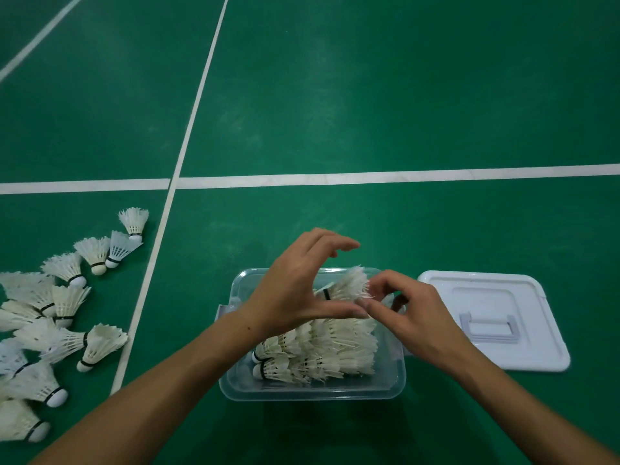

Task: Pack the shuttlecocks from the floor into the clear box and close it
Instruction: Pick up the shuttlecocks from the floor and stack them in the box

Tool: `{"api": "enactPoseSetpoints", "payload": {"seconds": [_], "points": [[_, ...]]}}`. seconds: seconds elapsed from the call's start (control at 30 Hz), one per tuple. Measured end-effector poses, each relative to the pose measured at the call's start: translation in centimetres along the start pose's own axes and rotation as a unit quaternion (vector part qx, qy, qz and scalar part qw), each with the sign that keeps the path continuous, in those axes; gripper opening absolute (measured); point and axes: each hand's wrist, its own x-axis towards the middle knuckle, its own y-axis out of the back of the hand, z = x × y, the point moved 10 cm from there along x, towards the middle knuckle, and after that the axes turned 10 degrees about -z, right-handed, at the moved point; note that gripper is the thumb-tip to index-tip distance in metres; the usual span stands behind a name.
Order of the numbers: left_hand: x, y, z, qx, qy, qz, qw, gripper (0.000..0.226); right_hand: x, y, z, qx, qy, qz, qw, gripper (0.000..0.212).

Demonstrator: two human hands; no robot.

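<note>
The clear box (312,395) stands open on the green floor in front of me. Rows of white feather shuttlecocks (335,350) lie packed on their sides in its near half. Both hands hover over the box. My right hand (416,317) pinches the feather edge of one shuttlecock (349,284) that lies above the far rows, cork pointing left. My left hand (295,290) arches over it with fingers spread, its thumb stretched out below the shuttlecock and touching my right fingertips. Several loose shuttlecocks (63,307) lie scattered on the floor to the left.
The box's white lid (536,330) lies flat on the floor just right of the box, handle side up. White court lines (369,177) cross the floor beyond the box, and one runs between the box and the loose pile.
</note>
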Motion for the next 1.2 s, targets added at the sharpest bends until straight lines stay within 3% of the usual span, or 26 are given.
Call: {"api": "enactPoseSetpoints", "payload": {"seconds": [0.1, 0.23, 0.57, 1.0, 1.2], "points": [[-1.0, -1.3, -1.7, 0.033, 0.043, -0.018, 0.998, 0.071, -1.0, 1.5, 1.1, -0.067, -0.031, 0.045, 0.996, 0.014], [-1.7, -4.1, -3.6, 0.1, 0.075, -0.048, 0.991, 0.074, -1.8, 2.1, 1.6, -0.122, -0.063, 0.076, 0.988, 0.015], [-0.7, -6.5, -2.0, 0.309, 0.053, -0.005, 0.95, 0.062, -2.6, 2.8, 0.2, -0.167, -0.054, 0.119, 0.977, 0.014], [-2.0, -4.3, -3.2, 0.227, 0.085, 0.035, 0.97, 0.059, 0.3, -1.5, 1.8, -0.076, -0.068, 0.0, 0.995, 0.016], [-1.9, -5.2, -3.6, 0.211, 0.083, 0.022, 0.974, 0.054, 2.1, -2.2, 2.6, -0.133, -0.106, -0.022, 0.985, 0.013]]}}
